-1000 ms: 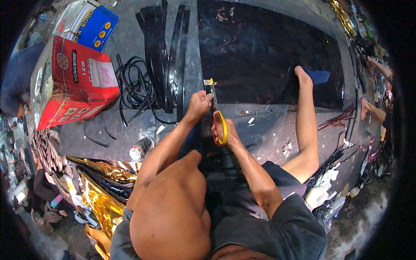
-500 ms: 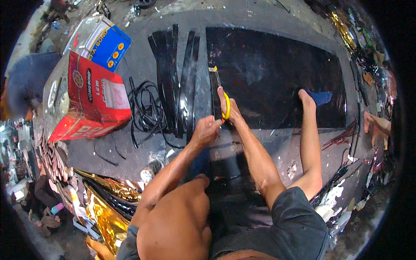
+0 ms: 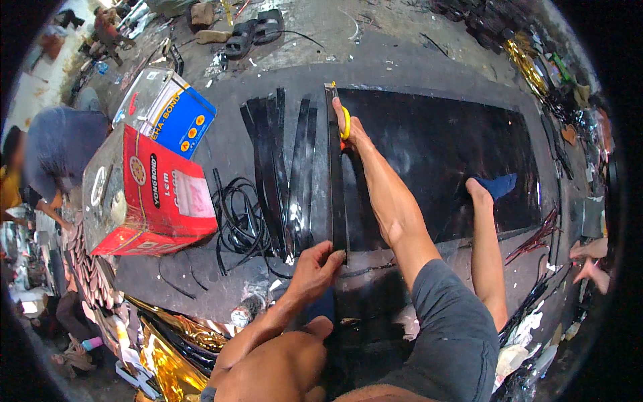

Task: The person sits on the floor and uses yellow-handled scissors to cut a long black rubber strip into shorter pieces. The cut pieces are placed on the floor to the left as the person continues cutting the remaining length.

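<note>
My right hand grips yellow-handled scissors at the far left corner of a large black sheet. Their blades point away from me and are partly hidden by the fingers and the material. A narrow black strip runs toward me along the sheet's left side. Its near end is pinched between the thumb and fingers of my left hand. My bare right leg stretches across the sheet's near edge, with a blue covering at the foot.
Several cut black strips lie left of the sheet, beside a tangle of thin black cord. A red tin and a blue-and-white tin stand further left. Sandals lie beyond. Another person bends at the left; gold foil lies nearby.
My right hand has moved away from me with the scissors to the sheet's far edge. The left hand has come nearer to me, and the strip stretches between the two hands.
</note>
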